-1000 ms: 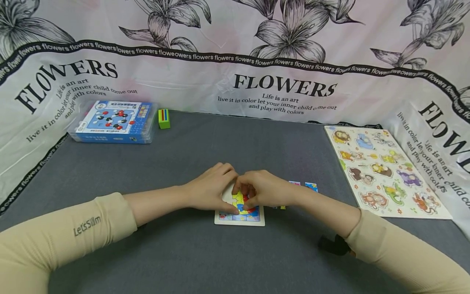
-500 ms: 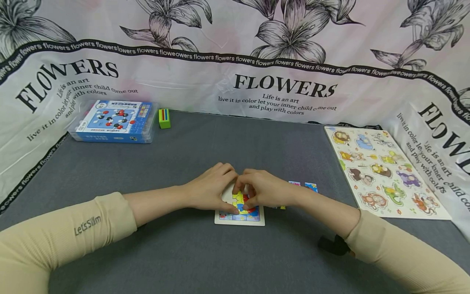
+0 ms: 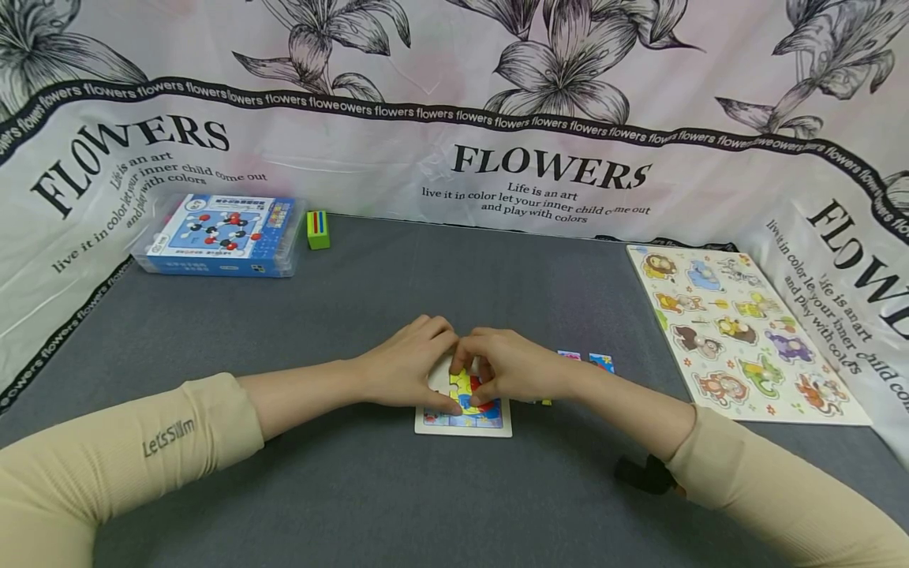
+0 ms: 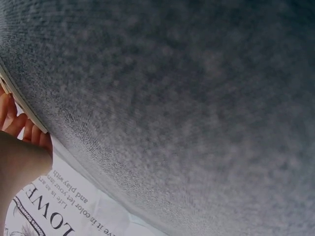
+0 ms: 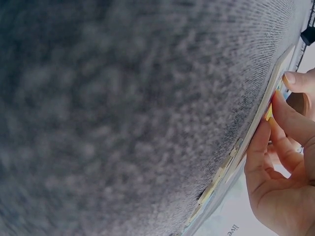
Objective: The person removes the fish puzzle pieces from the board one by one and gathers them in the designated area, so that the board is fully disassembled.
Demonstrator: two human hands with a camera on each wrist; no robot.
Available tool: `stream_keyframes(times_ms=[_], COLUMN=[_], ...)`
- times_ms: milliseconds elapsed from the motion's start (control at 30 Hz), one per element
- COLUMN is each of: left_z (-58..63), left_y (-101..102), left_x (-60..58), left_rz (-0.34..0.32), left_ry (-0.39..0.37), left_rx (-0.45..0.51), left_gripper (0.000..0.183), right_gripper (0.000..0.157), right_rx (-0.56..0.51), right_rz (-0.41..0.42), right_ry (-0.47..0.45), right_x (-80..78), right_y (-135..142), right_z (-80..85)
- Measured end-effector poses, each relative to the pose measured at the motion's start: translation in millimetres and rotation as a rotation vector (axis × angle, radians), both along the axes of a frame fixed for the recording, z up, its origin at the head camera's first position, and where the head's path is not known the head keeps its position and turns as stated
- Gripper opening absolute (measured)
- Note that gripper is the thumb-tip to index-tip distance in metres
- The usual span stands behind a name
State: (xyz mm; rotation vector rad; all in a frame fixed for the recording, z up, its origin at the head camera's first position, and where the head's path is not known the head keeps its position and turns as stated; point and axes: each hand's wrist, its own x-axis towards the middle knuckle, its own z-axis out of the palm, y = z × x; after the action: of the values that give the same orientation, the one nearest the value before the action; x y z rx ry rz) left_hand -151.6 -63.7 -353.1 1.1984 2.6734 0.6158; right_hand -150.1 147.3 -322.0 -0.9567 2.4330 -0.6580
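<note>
In the head view, the left hand (image 3: 408,363) lies over a small puzzle board (image 3: 461,431) on the grey tabletop (image 3: 341,505), thumb on the picture; whether it clamps the board or only presses, I cannot tell. The right hand (image 3: 514,364) pinches a yellow puzzle piece at the picture. Loose pieces (image 3: 601,362) lie just beyond that hand.

The left sleeve (image 3: 206,422) carries lettering beginning "Let's"; the second word is unclear. The backdrop cloth (image 3: 341,173) reads "FLOWERS", "Life is an art" and "live it in color let your inner child come out and play with colors", with "flowers" repeated along a black band. The blue box (image 3: 220,237) bears a molecule picture and print too small to read. A green block (image 3: 317,229) stands beside it; an animal board (image 3: 746,331) lies on the right.

In the left wrist view, bent fingers meet the puzzle board's edge, above upside-down "LOWE" and "and play with".

In the right wrist view, thumb and fingertips close on the yellow puzzle piece (image 5: 268,113); "live" shows below.
</note>
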Motion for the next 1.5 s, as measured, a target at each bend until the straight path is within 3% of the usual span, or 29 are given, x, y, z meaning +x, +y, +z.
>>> stream_keyframes(times_ms=[1300, 1500], left_z=[-0.7, -0.8], left_y=[-0.6, -1.4], left_x=[0.1, -0.4], left_rz=[-0.005, -0.007], left_ry=[-0.002, -0.001], left_rx=[0.005, 0.005], left_gripper=[0.059, 0.064], right_gripper=[0.036, 0.020], right_rx=[-0.040, -0.078], right_rz=[-0.007, -0.012], right_ry=[0.010, 0.005], right_x=[2.6, 1.2], right_y=[-5.1, -4.8], right_z=[2.3, 4.0])
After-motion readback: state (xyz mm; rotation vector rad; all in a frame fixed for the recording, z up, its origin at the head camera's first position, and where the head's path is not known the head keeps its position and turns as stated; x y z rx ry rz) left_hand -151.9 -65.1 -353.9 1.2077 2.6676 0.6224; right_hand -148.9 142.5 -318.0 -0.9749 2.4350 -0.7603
